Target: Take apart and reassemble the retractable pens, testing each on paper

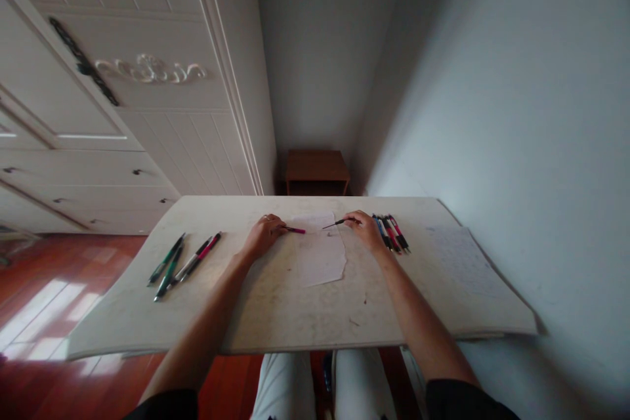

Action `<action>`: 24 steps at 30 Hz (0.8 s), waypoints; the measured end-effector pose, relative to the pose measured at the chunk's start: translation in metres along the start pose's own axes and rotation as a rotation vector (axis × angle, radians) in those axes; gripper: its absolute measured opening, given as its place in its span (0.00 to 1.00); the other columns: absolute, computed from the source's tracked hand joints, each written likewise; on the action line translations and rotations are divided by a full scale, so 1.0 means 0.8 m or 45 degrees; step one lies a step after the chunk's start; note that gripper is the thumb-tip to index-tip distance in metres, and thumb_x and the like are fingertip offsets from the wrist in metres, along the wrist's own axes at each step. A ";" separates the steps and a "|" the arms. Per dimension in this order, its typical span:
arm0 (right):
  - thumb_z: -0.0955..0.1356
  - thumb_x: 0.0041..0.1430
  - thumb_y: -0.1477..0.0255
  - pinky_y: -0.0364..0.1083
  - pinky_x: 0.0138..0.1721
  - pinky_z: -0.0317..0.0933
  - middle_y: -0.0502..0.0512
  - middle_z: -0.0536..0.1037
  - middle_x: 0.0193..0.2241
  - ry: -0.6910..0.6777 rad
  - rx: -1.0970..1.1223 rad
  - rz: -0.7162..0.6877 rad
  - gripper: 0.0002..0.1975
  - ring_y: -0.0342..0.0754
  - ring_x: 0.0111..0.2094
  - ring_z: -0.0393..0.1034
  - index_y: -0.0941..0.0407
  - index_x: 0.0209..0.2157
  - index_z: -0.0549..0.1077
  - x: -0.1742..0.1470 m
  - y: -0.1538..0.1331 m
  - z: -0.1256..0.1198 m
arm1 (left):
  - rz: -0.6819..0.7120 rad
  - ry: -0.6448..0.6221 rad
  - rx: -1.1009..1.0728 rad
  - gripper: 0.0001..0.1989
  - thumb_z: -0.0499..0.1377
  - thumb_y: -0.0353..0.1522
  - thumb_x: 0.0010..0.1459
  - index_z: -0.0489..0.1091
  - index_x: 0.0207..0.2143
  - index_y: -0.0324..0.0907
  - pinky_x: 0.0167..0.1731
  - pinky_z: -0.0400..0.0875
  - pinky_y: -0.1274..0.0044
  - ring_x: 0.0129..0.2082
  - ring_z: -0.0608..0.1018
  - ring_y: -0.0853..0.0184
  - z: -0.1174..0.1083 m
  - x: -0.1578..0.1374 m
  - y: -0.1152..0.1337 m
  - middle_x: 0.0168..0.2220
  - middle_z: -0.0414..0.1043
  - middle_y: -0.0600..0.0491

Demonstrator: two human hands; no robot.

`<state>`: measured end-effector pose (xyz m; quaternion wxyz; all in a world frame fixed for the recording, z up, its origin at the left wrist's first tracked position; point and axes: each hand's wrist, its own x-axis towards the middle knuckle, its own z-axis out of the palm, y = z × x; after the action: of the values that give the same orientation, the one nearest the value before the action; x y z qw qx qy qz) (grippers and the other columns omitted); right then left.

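My left hand [264, 235] is closed on a pink pen barrel [296, 230], whose end points right over a sheet of white paper [322, 264]. Across from it, my right hand [363, 227] pinches a thin dark pen part [333, 224], its narrow tip aimed left. The two pieces are apart, with a small gap between them above the paper. Just right of my right hand lies a row of several pens [392, 233] in blue, pink and black. The fingers partly hide both held pieces.
On the table's [275, 315] left side lie green pens [170, 266] and a pink and black pen [201, 256] beside a greyish one. A written sheet [465, 259] lies at the right, near the wall [516, 144]. A brown stool-like stand [317, 166] is beyond the far edge.
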<state>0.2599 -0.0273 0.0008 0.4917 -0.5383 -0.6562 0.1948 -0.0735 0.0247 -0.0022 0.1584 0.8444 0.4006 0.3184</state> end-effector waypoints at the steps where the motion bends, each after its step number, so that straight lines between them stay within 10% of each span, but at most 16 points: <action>1: 0.69 0.54 0.67 0.48 0.40 0.65 0.56 0.80 0.33 0.008 0.020 0.031 0.08 0.50 0.36 0.73 0.55 0.33 0.78 0.000 0.000 0.001 | 0.002 0.005 0.002 0.12 0.59 0.39 0.60 0.77 0.37 0.42 0.43 0.72 0.69 0.40 0.75 0.61 -0.001 0.000 0.001 0.37 0.75 0.47; 11: 0.69 0.49 0.64 0.45 0.32 0.64 0.54 0.80 0.28 -0.017 0.097 0.263 0.12 0.47 0.28 0.71 0.57 0.32 0.78 -0.001 -0.006 0.012 | -0.034 0.064 -0.072 0.16 0.58 0.42 0.60 0.75 0.41 0.40 0.40 0.73 0.72 0.38 0.76 0.63 0.004 0.000 0.010 0.37 0.76 0.49; 24: 0.69 0.51 0.68 0.48 0.40 0.67 0.57 0.81 0.32 0.017 0.050 0.122 0.09 0.51 0.34 0.74 0.56 0.32 0.78 -0.004 -0.003 0.019 | 0.124 0.116 -0.084 0.09 0.61 0.37 0.59 0.78 0.37 0.42 0.46 0.71 0.68 0.42 0.75 0.62 0.037 0.029 0.066 0.40 0.76 0.47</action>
<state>0.2454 -0.0271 -0.0053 0.4965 -0.5606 -0.6223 0.2277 -0.0125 0.0089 0.0131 0.1522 0.8418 0.3552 0.3769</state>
